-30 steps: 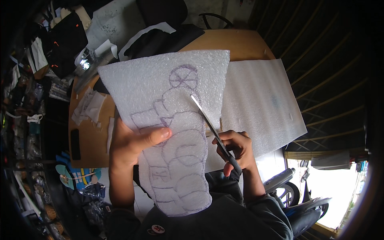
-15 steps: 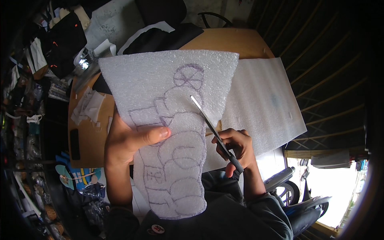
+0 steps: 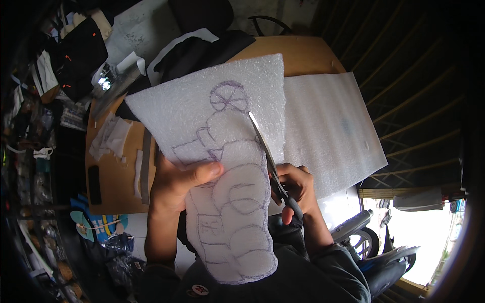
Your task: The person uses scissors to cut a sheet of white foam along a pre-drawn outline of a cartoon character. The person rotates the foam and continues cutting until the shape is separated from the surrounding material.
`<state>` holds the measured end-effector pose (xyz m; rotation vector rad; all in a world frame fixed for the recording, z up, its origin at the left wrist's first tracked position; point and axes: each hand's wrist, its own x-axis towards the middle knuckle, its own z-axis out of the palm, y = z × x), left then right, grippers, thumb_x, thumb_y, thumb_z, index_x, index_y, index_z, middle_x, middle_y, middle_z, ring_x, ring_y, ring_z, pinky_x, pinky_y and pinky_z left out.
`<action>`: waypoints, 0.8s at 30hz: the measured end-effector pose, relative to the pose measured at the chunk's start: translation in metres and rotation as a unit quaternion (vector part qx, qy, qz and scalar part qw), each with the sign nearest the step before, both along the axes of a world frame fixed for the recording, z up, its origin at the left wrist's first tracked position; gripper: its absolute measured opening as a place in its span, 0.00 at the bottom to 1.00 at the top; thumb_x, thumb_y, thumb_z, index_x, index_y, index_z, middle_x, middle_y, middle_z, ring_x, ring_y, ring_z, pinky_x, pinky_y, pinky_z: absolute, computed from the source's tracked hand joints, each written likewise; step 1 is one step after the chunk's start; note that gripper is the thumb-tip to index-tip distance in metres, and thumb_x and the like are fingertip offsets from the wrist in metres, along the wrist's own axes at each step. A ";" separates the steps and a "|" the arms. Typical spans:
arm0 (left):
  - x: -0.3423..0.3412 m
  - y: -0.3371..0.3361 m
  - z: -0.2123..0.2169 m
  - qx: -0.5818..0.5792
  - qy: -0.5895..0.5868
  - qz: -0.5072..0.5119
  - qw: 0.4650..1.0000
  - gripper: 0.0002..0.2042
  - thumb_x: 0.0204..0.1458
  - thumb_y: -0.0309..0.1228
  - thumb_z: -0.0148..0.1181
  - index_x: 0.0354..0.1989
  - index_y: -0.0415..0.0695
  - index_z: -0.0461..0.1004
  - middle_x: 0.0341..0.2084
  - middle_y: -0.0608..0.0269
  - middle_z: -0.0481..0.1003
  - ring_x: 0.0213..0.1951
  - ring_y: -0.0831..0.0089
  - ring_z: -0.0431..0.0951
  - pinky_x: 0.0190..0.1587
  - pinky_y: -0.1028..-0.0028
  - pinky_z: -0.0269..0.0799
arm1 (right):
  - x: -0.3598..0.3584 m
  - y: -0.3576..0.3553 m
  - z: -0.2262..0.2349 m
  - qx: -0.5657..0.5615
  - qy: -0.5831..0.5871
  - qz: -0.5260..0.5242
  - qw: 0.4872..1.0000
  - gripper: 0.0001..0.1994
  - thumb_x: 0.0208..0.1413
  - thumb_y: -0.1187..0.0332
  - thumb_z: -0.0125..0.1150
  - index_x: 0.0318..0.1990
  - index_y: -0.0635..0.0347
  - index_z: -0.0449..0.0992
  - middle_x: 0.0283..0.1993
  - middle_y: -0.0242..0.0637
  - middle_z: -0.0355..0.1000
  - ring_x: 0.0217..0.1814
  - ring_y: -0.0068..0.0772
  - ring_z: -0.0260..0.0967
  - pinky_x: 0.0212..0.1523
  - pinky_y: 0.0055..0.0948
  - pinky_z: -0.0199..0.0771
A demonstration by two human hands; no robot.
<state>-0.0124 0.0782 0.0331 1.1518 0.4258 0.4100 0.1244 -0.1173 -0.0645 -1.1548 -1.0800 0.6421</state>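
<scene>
A white foam sheet (image 3: 237, 177) with a purple outline of a vehicle-like shape, a spoked wheel at its top, is held up before me. My left hand (image 3: 184, 184) grips its left edge, thumb on the drawn face and the fingers hidden behind. In my right hand (image 3: 295, 184) are dark-handled scissors (image 3: 263, 144), their blade lying along the outline's right side with the tip just below the wheel. The sheet's lower right edge follows the purple line down to a rounded bottom end.
Below the held piece is a wooden table (image 3: 298, 50) with a larger white foam sheet (image 3: 333, 126) at its right. White scraps (image 3: 112, 136) and a black phone-like object (image 3: 94, 183) lie at the left. Black material (image 3: 202, 55) is at the far side. A motorbike (image 3: 374, 252) stands lower right.
The foam sheet has turned counterclockwise, its lower end swinging right and its top right corner moving up and left. My left hand has shifted right, and the scissors are steeper, with their tip slightly higher.
</scene>
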 end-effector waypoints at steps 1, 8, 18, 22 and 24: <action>0.000 -0.003 -0.002 -0.007 -0.006 0.005 1.000 0.32 0.34 0.25 0.67 0.51 0.32 0.61 0.40 0.52 0.70 0.41 0.66 0.73 0.45 0.69 0.70 | -0.001 0.001 0.001 0.001 0.006 -0.002 1.000 0.41 0.24 0.47 0.78 0.44 0.67 0.69 0.21 0.30 0.69 0.21 0.18 0.66 0.23 0.18 0.62; 0.000 0.000 -0.002 -0.001 -0.015 -0.011 1.000 0.29 0.36 0.23 0.66 0.49 0.33 0.62 0.38 0.54 0.71 0.39 0.67 0.74 0.43 0.70 0.72 | 0.004 -0.002 0.001 -0.001 -0.021 -0.005 1.000 0.40 0.26 0.49 0.79 0.44 0.67 0.69 0.21 0.31 0.69 0.22 0.17 0.65 0.23 0.17 0.62; 0.004 -0.012 -0.008 -0.036 -0.013 0.007 0.999 0.28 0.37 0.24 0.65 0.49 0.32 0.62 0.38 0.53 0.71 0.39 0.66 0.74 0.43 0.68 0.72 | 0.003 0.002 -0.003 0.037 -0.050 -0.039 0.997 0.40 0.25 0.47 0.77 0.44 0.68 0.69 0.22 0.30 0.69 0.23 0.17 0.65 0.24 0.17 0.64; 0.009 -0.021 -0.011 -0.023 -0.042 0.019 0.999 0.26 0.38 0.25 0.64 0.48 0.32 0.64 0.38 0.52 0.71 0.40 0.65 0.74 0.43 0.67 0.72 | -0.003 0.006 -0.001 0.044 -0.003 -0.046 0.998 0.42 0.25 0.44 0.75 0.44 0.69 0.69 0.22 0.29 0.69 0.23 0.17 0.65 0.25 0.17 0.64; 0.010 -0.025 -0.016 -0.030 -0.045 0.023 0.998 0.25 0.38 0.25 0.64 0.47 0.32 0.65 0.38 0.52 0.71 0.39 0.65 0.74 0.43 0.67 0.72 | -0.004 0.006 0.000 0.042 -0.002 -0.049 0.998 0.42 0.25 0.44 0.75 0.44 0.69 0.69 0.22 0.29 0.69 0.23 0.17 0.65 0.26 0.17 0.65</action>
